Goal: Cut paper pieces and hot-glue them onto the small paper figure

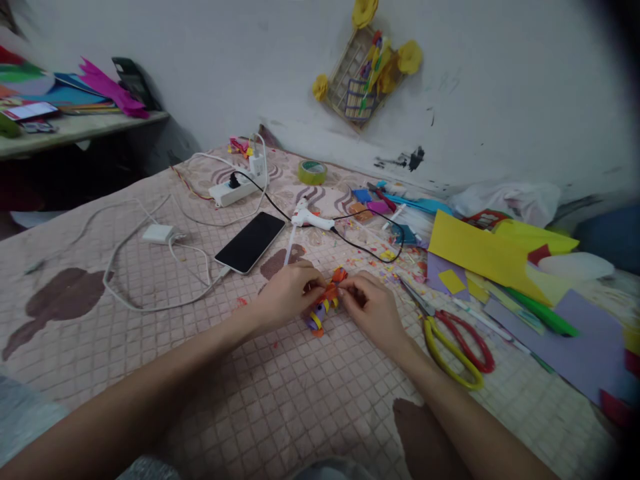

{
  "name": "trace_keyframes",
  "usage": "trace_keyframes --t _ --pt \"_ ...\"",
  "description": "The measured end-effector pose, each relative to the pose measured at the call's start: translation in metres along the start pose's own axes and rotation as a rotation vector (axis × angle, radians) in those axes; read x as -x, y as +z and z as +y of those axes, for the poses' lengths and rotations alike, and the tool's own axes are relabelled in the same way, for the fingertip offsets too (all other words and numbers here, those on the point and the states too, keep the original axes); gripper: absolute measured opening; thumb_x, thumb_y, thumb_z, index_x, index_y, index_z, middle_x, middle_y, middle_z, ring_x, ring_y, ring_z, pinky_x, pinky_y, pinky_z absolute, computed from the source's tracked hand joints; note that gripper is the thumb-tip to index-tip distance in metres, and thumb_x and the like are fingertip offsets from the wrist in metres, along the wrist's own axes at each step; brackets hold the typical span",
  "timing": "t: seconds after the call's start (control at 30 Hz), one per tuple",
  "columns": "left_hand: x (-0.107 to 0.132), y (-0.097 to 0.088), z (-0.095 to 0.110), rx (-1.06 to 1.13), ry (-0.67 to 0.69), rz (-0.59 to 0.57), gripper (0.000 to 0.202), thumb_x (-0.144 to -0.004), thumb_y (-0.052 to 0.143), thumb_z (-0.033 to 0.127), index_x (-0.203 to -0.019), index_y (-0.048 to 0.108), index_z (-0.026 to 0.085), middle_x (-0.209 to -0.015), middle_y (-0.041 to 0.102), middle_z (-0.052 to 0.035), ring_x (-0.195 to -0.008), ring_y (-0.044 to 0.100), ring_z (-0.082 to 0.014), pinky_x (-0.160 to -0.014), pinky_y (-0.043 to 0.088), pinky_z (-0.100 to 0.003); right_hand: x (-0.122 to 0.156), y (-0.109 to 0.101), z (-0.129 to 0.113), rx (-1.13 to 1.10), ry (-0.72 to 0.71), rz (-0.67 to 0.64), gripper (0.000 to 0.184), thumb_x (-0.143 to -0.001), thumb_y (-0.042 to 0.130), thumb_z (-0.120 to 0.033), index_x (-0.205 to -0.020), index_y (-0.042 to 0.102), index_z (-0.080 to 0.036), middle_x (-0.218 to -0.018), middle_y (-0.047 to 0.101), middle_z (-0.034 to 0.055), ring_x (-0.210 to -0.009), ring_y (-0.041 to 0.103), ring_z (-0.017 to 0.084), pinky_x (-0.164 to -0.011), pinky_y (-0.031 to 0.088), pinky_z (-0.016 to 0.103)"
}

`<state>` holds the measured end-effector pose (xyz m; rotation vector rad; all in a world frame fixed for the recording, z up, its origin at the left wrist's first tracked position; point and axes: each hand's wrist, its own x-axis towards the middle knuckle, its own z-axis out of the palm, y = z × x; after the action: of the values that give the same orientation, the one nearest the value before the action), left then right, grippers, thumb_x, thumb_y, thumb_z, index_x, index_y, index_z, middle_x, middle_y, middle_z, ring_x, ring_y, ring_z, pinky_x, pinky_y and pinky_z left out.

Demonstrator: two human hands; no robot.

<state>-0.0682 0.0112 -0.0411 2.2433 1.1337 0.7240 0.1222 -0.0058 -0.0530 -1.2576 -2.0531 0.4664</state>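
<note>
A small paper craft (pixel 318 316) in purple, yellow and orange, perhaps a fish, sits low over the quilted bed cover between my hands. My left hand (pixel 290 292) pinches it from the left near its orange end. From the right, the closed fingertips of my right hand (pixel 374 308) grip the same orange part. The exact contact under the fingertips is too small to make out. Beyond my hands lies a white glue gun (pixel 313 219) with a black cord. Scissors (pixel 456 347) with red and yellow handles rest beside my right forearm, blades partly apart.
A phone (pixel 251 243) on a charging cable lies ahead on the left, near a white power strip (pixel 235 189). Green tape (pixel 313 173) stands farther back. Yellow foam sheets (pixel 485 253), purple sheets and scraps spread along the right. A wall hanging (pixel 357 80) is above.
</note>
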Motion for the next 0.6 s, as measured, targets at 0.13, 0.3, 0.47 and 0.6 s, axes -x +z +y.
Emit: trace_keyframes --t 0.13,0.3,0.47,0.6 --pt "-0.0002 -0.0046 0.0027 -0.029 0.016 -0.011 0.015 -0.081 0.051 0.017 -0.078 0.066 0.015 -0.073 0.059 -0.0022 -0.065 0.051 -0.0105 -0.061 0.039 -0.023 0.0016 -0.0007 -0.0014 0.081 -0.042 -0.018 0.012 -0.081 0.051 -0.012 -0.084 0.059 -0.020 -0.083 0.058 0.0030 -0.079 0.055 0.017 -0.070 0.042 0.028" --pt "-0.0009 -0.0059 0.0035 -0.041 0.010 -0.024 0.015 -0.080 0.051 0.016 -0.078 0.066 0.015 -0.074 0.060 -0.0027 -0.066 0.052 -0.0110 -0.060 0.039 -0.023 0.0020 0.0001 -0.0012 0.118 -0.039 -0.021 0.012 -0.082 0.048 -0.012 -0.083 0.057 -0.021 -0.084 0.057 0.0037 -0.077 0.055 0.017 -0.069 0.042 0.029" --pt "-0.0009 -0.0025 0.0012 -0.049 0.010 -0.020 0.015 -0.080 0.051 0.016 -0.078 0.066 0.015 -0.075 0.061 -0.0034 -0.068 0.053 -0.0120 -0.062 0.040 -0.024 -0.0004 -0.0001 -0.0020 0.058 -0.017 0.041 0.012 -0.082 0.046 -0.013 -0.080 0.055 -0.022 -0.081 0.056 0.0035 -0.075 0.053 0.018 -0.066 0.041 0.029" --pt "-0.0008 -0.0018 0.0015 -0.045 0.011 -0.017 0.015 -0.079 0.051 0.014 -0.078 0.066 0.015 -0.075 0.061 -0.0035 -0.067 0.053 -0.0115 -0.061 0.040 -0.023 -0.0017 -0.0007 -0.0020 -0.010 0.017 0.050 0.012 -0.081 0.047 -0.012 -0.078 0.055 -0.021 -0.080 0.058 0.0032 -0.074 0.053 0.017 -0.065 0.040 0.028"
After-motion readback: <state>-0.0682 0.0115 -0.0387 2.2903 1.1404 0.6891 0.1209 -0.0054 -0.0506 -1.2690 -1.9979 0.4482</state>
